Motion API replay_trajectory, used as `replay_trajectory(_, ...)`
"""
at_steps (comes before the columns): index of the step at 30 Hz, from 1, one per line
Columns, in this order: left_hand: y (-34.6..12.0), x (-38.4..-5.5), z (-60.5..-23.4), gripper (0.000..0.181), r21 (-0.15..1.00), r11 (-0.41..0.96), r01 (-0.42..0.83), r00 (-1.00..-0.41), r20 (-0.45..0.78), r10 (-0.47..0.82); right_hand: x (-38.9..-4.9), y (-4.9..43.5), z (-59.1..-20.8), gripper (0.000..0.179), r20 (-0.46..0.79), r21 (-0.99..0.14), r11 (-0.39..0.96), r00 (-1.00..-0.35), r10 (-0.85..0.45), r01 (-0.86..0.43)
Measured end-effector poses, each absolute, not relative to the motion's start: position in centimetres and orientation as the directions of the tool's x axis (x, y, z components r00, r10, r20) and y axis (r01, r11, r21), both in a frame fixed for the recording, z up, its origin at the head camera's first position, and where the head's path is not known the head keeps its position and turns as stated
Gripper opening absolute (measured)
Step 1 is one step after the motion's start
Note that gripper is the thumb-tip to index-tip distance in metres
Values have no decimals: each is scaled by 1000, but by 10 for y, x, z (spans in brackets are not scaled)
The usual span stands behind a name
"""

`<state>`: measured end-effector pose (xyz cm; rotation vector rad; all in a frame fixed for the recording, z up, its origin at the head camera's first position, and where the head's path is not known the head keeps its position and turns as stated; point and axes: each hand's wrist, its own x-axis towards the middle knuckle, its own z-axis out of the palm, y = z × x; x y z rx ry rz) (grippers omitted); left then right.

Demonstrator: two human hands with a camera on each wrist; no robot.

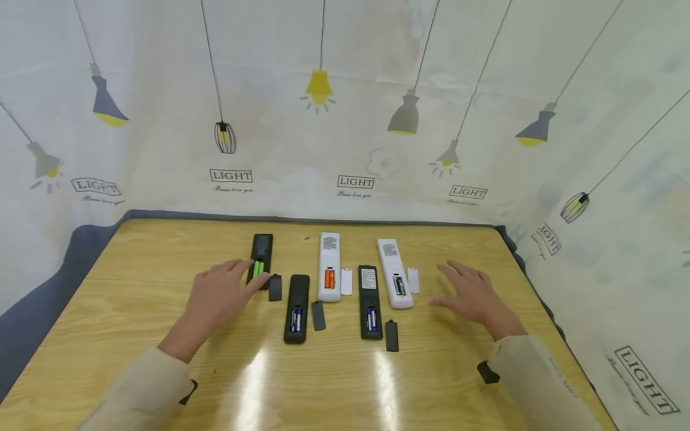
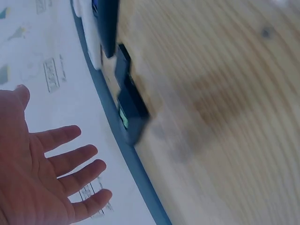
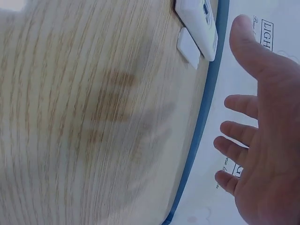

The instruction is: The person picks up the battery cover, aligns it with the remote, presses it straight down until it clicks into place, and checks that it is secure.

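The left hand (image 1: 218, 293) hangs over the left part of the tabletop (image 1: 162, 263), its fingers spread and gripping nothing. It is nearest the far-left black remote (image 1: 262, 244), overlapping its edge from above, yet the left wrist view shows a gap between them. That remote's bay bares green batteries (image 1: 259, 267); a small black cover (image 1: 275, 288) lies just to its right.

The right hand (image 1: 469, 293), its fingers loosely spread, likewise holds nothing. It hovers to the right of the far-right white remote (image 1: 392, 260) and its white cover (image 1: 412, 280), touching neither.

Between the hands, the middle white remote (image 1: 330, 239) stands out with orange batteries (image 1: 330, 278), a second white cover (image 1: 347, 282) on its right. Nearer lie the near-left black remote (image 1: 298, 293) and near-right black remote (image 1: 369, 299), both showing blue batteries (image 1: 296, 320), each with a dark cover (image 1: 392, 336) to its right.
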<state>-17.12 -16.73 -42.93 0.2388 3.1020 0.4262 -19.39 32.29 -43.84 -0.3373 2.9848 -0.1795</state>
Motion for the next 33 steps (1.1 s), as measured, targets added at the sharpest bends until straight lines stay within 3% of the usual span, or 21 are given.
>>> replay_trajectory(5, -130, -176, -424, 68, 393, 902, 180, -983, 41, 179, -195, 319, -439, 81, -86, -130, 965, -967, -241, -229)
replay_trajectory(15, -30, -204, -419, 63, 679, 709, 190, -959, -25, 281, -208, 309, -437, 65, -87, -158, 962, -967, -238, -223)
replay_trajectory(18, -8, -215, -423, 63, 767, 626, 141, -948, -77, 308, -213, 307, -437, 59, -95, -143, 962, -965, -246, -231)
replay_trajectory(22, 10, -229, -432, 63, 863, 505, -23, -935, -197, 294, -219, 301, -437, 53, -120, -149, 963, -963, -243, -225)
replay_trajectory(25, 19, -237, -439, 57, 879, 468, -91, -927, -246, 283, -224, 298, -440, 51, -134, -160, 962, -961, -242, -220)
replay_trajectory(33, 56, -253, -442, 45, 820, 568, -65, -920, -270, 284, -232, 294, -449, 49, -143, -160, 971, -970, -198, -175)
